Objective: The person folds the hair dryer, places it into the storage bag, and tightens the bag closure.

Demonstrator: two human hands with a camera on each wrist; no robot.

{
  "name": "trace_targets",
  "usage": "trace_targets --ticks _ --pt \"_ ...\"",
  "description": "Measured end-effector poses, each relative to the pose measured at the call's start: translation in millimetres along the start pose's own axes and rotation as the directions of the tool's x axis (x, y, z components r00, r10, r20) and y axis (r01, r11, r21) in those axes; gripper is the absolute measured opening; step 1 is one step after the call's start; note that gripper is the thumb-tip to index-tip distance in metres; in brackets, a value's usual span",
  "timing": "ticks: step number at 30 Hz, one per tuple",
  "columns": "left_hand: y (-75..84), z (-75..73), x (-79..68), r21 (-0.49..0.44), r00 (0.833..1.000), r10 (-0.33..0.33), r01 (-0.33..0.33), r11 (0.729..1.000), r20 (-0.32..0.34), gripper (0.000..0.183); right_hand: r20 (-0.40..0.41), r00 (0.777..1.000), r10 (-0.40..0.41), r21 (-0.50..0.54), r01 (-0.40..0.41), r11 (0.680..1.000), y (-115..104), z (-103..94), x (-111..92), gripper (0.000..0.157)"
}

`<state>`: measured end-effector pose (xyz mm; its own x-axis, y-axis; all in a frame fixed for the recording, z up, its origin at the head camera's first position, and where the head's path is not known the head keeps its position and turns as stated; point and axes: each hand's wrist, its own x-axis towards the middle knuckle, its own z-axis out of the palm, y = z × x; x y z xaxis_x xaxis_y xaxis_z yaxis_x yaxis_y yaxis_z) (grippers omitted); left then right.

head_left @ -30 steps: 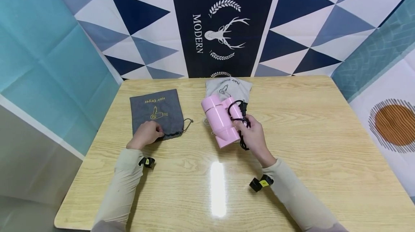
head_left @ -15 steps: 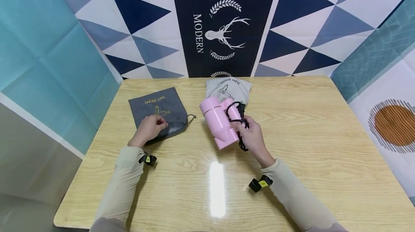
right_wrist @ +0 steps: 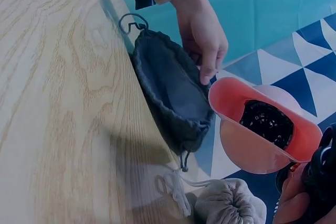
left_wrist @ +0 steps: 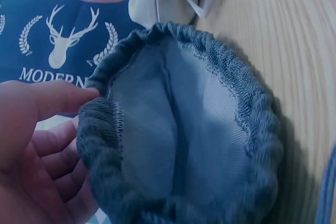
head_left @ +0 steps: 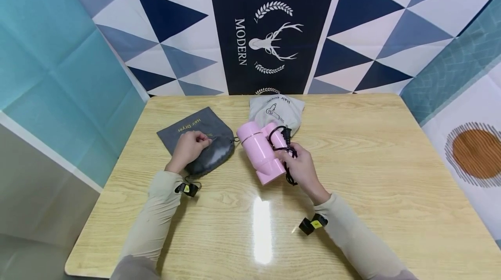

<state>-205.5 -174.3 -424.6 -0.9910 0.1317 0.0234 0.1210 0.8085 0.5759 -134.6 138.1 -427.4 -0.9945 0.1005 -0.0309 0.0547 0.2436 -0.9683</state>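
Observation:
A dark grey drawstring bag printed "Hair Dryer" lies at the left of the table. My left hand pinches its gathered rim between thumb and finger. In the left wrist view the bag's mouth gapes wide, and only lining shows inside. To its right, my right hand grips a pink hair dryer by its handle, together with the bundled black cord and plug. The dryer's oval nozzle faces the camera in the right wrist view, beside the bag's mouth.
Behind the dryer a light grey drawstring bag, also printed "Hair Dryer", lies at the table's back edge, its white cord trailing beside it. Patterned cloth walls stand around the wooden table.
My left hand has lifted and turned the dark bag's rim, moving right, so the mouth now stands open. My right hand has brought the hair dryer slightly left and nearer the body.

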Motion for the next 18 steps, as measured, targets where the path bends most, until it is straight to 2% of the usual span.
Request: trace_targets --ticks 8,18 --pt "14.0 3.4 8.2 -0.12 0.999 -0.02 0.016 0.993 -0.031 0.023 0.018 1.0 -0.022 -0.039 0.023 0.999 1.5 3.0 -0.9 0.027" --pt "32.3 8.6 12.3 -0.188 0.994 -0.058 0.04 0.981 -0.093 0.021 0.05 0.996 -0.067 -0.15 0.074 0.986 0.7 7.0 -3.8 0.031"
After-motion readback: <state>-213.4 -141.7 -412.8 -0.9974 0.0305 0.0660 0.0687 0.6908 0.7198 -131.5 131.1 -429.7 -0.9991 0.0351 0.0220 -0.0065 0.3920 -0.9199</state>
